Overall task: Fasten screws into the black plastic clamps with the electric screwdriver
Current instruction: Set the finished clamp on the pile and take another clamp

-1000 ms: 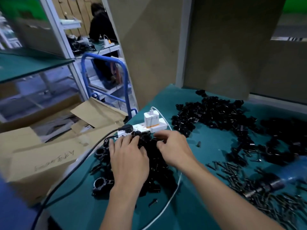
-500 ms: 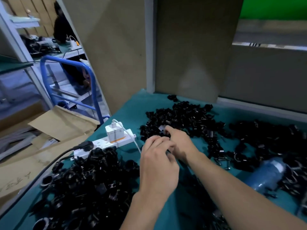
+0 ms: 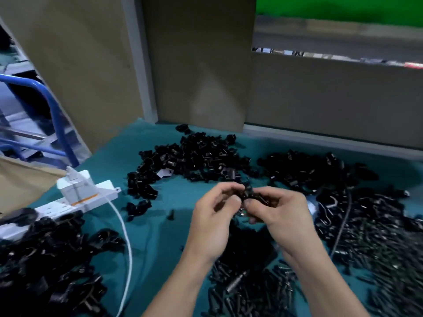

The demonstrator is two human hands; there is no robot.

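Note:
My left hand (image 3: 211, 221) and my right hand (image 3: 278, 216) meet above the teal table (image 3: 160, 227), both pinching one small black plastic clamp (image 3: 246, 193) between the fingertips. Behind them lies a heap of black clamps (image 3: 194, 159), and a second heap (image 3: 309, 170) spreads at the right. Another pile of clamps (image 3: 45, 252) fills the near left. Dark screws (image 3: 251, 291) are scattered below my hands and to the right. The metal tip of the electric screwdriver (image 3: 235, 280) lies among those screws; its body is hidden by my right arm.
A white power strip (image 3: 68, 202) with a plugged charger (image 3: 75, 186) and white cable (image 3: 123, 225) lies at the left. Brown board panels (image 3: 194, 65) stand behind the table. A blue metal frame (image 3: 55, 115) and cardboard (image 3: 20, 179) are off the left edge.
Both hands left the clamp pile at the near left, reached to the far heap, and came back toward me holding one clamp. My view swung to the right.

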